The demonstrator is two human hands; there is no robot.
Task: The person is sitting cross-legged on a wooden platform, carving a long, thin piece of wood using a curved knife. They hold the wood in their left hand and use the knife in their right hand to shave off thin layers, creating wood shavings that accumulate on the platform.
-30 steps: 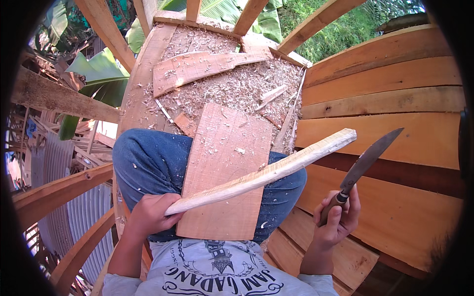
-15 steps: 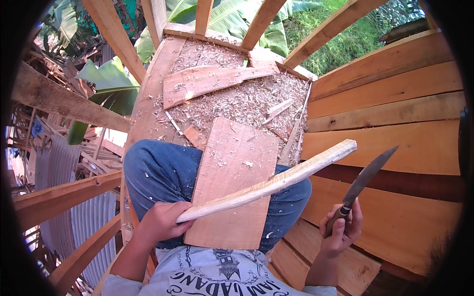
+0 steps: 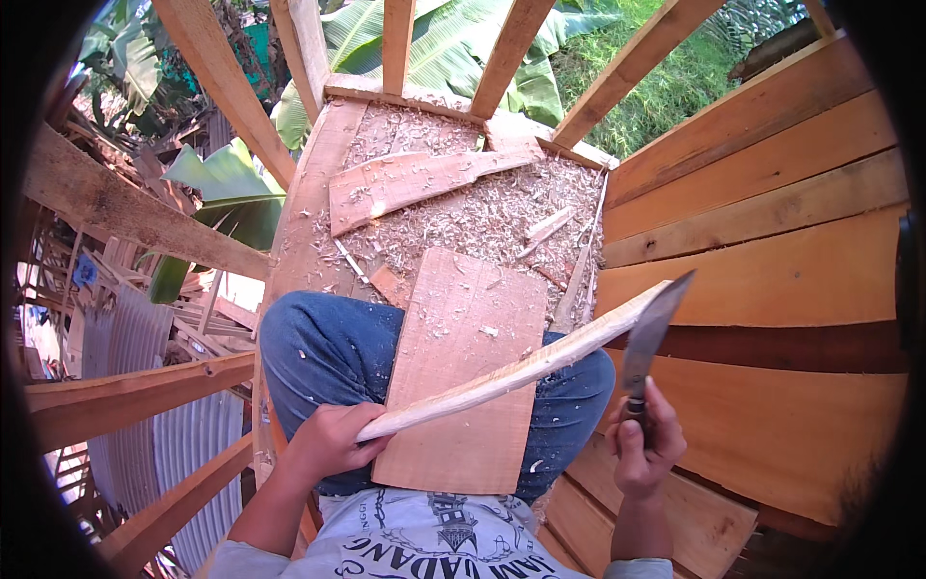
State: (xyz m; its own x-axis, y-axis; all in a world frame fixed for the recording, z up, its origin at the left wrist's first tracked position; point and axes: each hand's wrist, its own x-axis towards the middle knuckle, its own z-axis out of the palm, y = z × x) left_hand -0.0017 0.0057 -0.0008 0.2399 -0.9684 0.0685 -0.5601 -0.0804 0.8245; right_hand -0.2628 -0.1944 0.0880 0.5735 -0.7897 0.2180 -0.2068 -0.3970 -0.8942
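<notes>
My left hand (image 3: 328, 442) grips the near end of a long pale wooden stick (image 3: 521, 367), which slants up to the right across my lap. Under it a flat reddish board (image 3: 463, 386) rests on my legs in blue jeans (image 3: 318, 347). My right hand (image 3: 644, 449) holds a long knife (image 3: 651, 333) by its handle, blade pointing up, its tip close beside the stick's far end.
A wooden platform (image 3: 309, 212) in front is covered with wood shavings (image 3: 482, 217) and offcuts, including a long plank piece (image 3: 415, 179). Curved wooden planks (image 3: 772, 241) rise on the right. Wooden ribs (image 3: 135, 207) and corrugated metal sheets (image 3: 183, 454) lie to the left; banana leaves are beyond.
The knife has swung up and in toward the far end of the stick. The stick has shifted slightly in my left hand.
</notes>
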